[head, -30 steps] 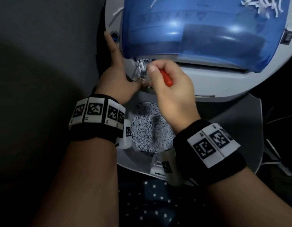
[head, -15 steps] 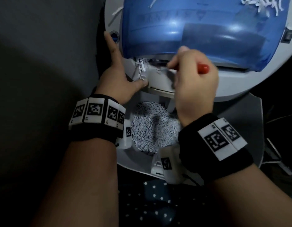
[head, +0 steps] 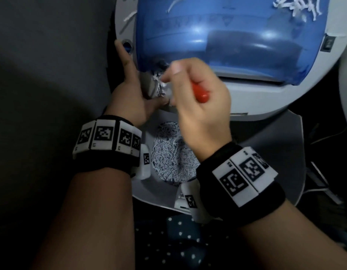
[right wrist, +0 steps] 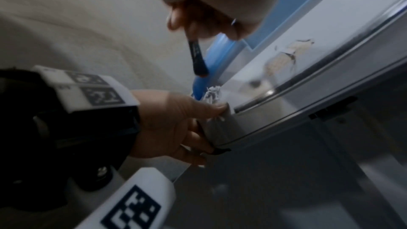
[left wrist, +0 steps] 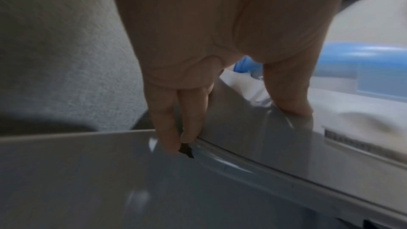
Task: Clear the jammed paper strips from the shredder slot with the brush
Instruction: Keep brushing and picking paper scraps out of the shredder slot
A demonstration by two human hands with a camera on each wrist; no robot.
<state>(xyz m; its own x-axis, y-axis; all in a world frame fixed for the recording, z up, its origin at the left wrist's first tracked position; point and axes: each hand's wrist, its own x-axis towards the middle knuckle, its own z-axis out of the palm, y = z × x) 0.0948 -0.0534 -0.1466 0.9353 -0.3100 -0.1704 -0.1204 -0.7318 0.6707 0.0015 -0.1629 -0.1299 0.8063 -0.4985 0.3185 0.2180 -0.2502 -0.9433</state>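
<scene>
The shredder head (head: pixel 252 98) is grey with a blue see-through cover (head: pixel 227 32) and lies across a bin. A clump of white jammed strips (head: pixel 159 84) sticks out at the slot's left end. My right hand (head: pixel 199 114) grips a brush by its red handle (head: pixel 200 94). In the right wrist view its dark bristles (right wrist: pixel 198 60) hang just above the strips (right wrist: pixel 212 93). My left hand (head: pixel 129 94) clamps the head's left edge beside the strips. Its thumb (right wrist: pixel 211 109) lies on top and its fingers (left wrist: pixel 167 119) run down the side.
Below the hands the bin opening (head: pixel 172 158) is full of shredded paper. Loose strips (head: pixel 297 6) lie on the cover at the far right, near a black switch (head: pixel 328 42). Cables (head: pixel 324 137) run at the right. Dotted fabric (head: pixel 178 240) is nearest me.
My right hand swept the brush to the right along the slot, then came back left to the strip clump. The left hand has kept its hold.
</scene>
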